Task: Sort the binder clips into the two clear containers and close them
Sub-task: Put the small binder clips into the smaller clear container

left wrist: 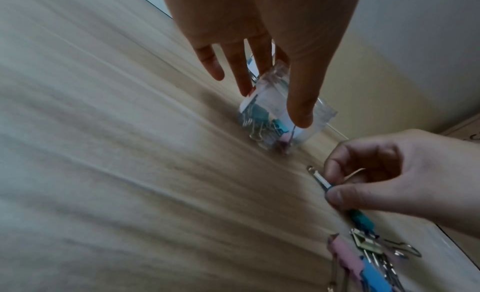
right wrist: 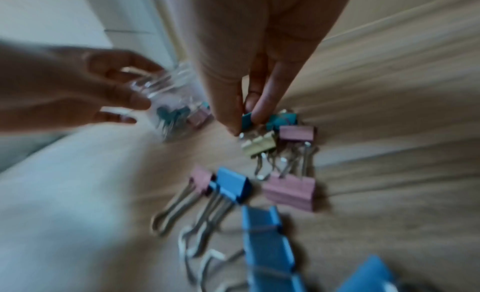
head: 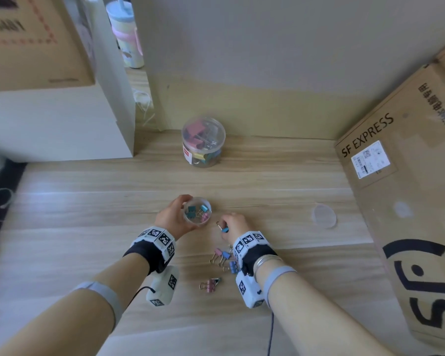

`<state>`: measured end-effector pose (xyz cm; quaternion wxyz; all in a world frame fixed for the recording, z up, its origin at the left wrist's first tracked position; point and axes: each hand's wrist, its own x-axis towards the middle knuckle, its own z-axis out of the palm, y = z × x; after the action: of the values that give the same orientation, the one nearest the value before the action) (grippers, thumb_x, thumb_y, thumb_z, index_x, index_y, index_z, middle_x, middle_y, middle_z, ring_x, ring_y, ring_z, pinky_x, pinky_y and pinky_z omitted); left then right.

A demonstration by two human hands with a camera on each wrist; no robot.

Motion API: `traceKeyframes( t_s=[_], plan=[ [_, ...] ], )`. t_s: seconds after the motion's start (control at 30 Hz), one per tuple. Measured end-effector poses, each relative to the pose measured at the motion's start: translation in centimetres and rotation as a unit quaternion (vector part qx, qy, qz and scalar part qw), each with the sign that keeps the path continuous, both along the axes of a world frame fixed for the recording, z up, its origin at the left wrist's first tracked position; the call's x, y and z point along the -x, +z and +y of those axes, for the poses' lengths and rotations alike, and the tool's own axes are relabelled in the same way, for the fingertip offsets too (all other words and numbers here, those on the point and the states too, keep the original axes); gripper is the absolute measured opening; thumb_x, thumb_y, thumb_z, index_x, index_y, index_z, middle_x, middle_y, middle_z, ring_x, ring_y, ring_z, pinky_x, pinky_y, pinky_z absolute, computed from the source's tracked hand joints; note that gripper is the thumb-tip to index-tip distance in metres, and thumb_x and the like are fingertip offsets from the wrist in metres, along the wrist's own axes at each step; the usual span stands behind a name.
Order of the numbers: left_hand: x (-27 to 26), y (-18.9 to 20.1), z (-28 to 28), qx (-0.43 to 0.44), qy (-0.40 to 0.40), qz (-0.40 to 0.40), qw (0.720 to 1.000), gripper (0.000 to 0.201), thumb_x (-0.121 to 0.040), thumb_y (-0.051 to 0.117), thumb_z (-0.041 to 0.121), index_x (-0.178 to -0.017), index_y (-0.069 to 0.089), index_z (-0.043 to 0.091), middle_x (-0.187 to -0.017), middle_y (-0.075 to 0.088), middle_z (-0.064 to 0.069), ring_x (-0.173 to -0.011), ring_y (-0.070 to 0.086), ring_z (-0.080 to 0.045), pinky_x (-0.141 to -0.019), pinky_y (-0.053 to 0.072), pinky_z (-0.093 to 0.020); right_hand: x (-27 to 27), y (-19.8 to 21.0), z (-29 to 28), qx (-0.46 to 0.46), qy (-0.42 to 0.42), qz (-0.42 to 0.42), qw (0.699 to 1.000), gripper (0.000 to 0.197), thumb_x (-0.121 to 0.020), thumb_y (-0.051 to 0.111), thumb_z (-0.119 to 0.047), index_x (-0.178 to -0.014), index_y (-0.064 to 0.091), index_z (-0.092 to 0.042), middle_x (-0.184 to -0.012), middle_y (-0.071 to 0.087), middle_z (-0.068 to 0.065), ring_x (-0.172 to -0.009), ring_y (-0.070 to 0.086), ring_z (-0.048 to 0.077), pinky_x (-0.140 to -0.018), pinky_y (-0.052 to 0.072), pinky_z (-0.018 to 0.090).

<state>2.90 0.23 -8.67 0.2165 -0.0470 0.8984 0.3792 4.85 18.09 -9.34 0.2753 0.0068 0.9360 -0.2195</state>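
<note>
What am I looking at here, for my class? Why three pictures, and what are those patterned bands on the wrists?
One person wears three cameras: one on the head, one in each patterned wristband. The head view looks down on a wooden desk. The left hand holds a small open jar with some clips inside. The right hand pinches a teal clip. More loose clips lie on the desk. A closed big jar stands further back, and a lid lies to the right.
</note>
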Motion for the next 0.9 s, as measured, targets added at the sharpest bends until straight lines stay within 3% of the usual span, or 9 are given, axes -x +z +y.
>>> traceKeyframes(
  t_s=[0.1, 0.17, 0.23, 0.33, 0.47, 0.57, 0.63, 0.73, 0.9],
  plan=[
    [-0.2, 0.0, 0.0, -0.003, -0.002, 0.004, 1.0, 0.076, -0.055, 0.084, 0.028, -0.12, 0.046, 0.023, -0.118, 0.064, -0.004, -0.109, 0.06, -0.024, -0.093, 0.05, -0.041, 0.6, 1.6, 0.8, 0.043, -0.083, 0.076, 0.993, 0.01, -0.076, 0.064, -0.003, -0.083, 0.064, -0.009, -0.091, 0.067, 0.007, -0.08, 0.06, 0.021, -0.069, 0.045, 0.025],
    [-0.2, 0.1, 0.3, -0.004, -0.011, 0.004, 1.0, 0.075, -0.057, 0.083, 0.028, -0.121, 0.045, 0.023, -0.12, 0.063, -0.004, -0.11, 0.06, -0.025, -0.094, 0.05, -0.041, 1.1, 3.2, 0.7, 0.096, -0.107, 0.127, 0.981, 0.009, -0.075, 0.068, -0.007, -0.081, 0.064, -0.014, -0.088, 0.067, 0.003, -0.076, 0.059, 0.015, -0.072, 0.049, 0.026],
    [-0.3, 0.2, 0.8, -0.007, -0.03, 0.0, 1.0, 0.075, -0.058, 0.083, 0.024, -0.123, 0.045, 0.021, -0.121, 0.062, -0.005, -0.11, 0.059, -0.025, -0.095, 0.049, -0.04, 1.3, 4.3, 0.2, 0.15, -0.112, 0.1, 0.977, 0.012, -0.075, 0.073, -0.012, -0.086, 0.068, -0.015, -0.092, 0.07, -0.001, -0.077, 0.061, 0.011, -0.077, 0.053, 0.026],
    [-0.8, 0.1, 1.4, -0.022, -0.045, -0.005, 0.999, 0.076, -0.059, 0.083, 0.017, -0.125, 0.045, 0.018, -0.123, 0.06, -0.007, -0.111, 0.058, -0.025, -0.094, 0.049, -0.037, 1.1, 4.3, 1.0, 0.146, -0.137, 0.052, 0.978, 0.019, -0.075, 0.075, -0.022, -0.093, 0.068, -0.02, -0.098, 0.069, -0.005, -0.087, 0.061, 0.011, -0.088, 0.053, 0.035],
    [-1.4, -0.1, 1.1, -0.03, -0.052, -0.012, 0.998, 0.074, -0.062, 0.081, 0.016, -0.126, 0.043, 0.019, -0.124, 0.059, -0.007, -0.112, 0.057, -0.024, -0.092, 0.05, -0.034, -1.0, 3.5, 3.1, 0.014, -0.028, -0.071, 0.997, 0.046, -0.073, 0.076, -0.029, -0.115, 0.058, -0.023, -0.136, 0.047, 0.004, -0.118, 0.048, 0.018, -0.104, 0.038, 0.034],
    [-1.5, -0.2, 0.9, -0.037, -0.051, -0.014, 0.998, 0.075, -0.063, 0.081, 0.015, -0.127, 0.042, 0.021, -0.125, 0.058, -0.006, -0.113, 0.056, -0.023, -0.093, 0.048, -0.032, -2.6, 2.5, 2.6, -0.018, 0.032, -0.095, 0.995, 0.056, -0.068, 0.081, -0.021, -0.118, 0.056, -0.022, -0.133, 0.038, 0.004, -0.119, 0.046, 0.022, -0.098, 0.041, 0.03],
    [-1.6, -0.2, 0.8, -0.036, -0.053, -0.014, 0.998, 0.076, -0.063, 0.08, 0.016, -0.128, 0.042, 0.021, -0.127, 0.056, -0.004, -0.114, 0.055, -0.022, -0.093, 0.046, -0.031, -3.0, 1.4, 2.0, -0.022, 0.05, -0.066, 0.996, 0.044, -0.07, 0.078, -0.012, -0.109, 0.058, -0.017, -0.121, 0.04, 0.002, -0.104, 0.05, 0.018, -0.089, 0.047, 0.025],
    [-1.7, -0.3, 0.6, -0.038, -0.06, -0.014, 0.997, 0.076, -0.064, 0.08, 0.017, -0.128, 0.041, 0.021, -0.129, 0.055, -0.003, -0.114, 0.055, -0.021, -0.093, 0.046, -0.03, -2.9, 0.6, 1.7, -0.033, 0.07, -0.034, 0.996, 0.027, -0.075, 0.069, -0.004, -0.098, 0.059, -0.015, -0.103, 0.036, -0.001, -0.086, 0.049, 0.017, -0.074, 0.044, 0.024],
    [-1.9, -0.5, 0.3, -0.046, -0.059, -0.017, 0.997, 0.075, -0.065, 0.08, 0.017, -0.128, 0.041, 0.023, -0.131, 0.053, -0.002, -0.113, 0.055, -0.02, -0.092, 0.046, -0.03, -2.6, 0.4, 1.7, -0.043, 0.061, -0.007, 0.997, 0.021, -0.078, 0.059, 0.003, -0.095, 0.061, -0.009, -0.095, 0.037, 0.0, -0.074, 0.046, 0.019, -0.064, 0.042, 0.025]
  ],
)
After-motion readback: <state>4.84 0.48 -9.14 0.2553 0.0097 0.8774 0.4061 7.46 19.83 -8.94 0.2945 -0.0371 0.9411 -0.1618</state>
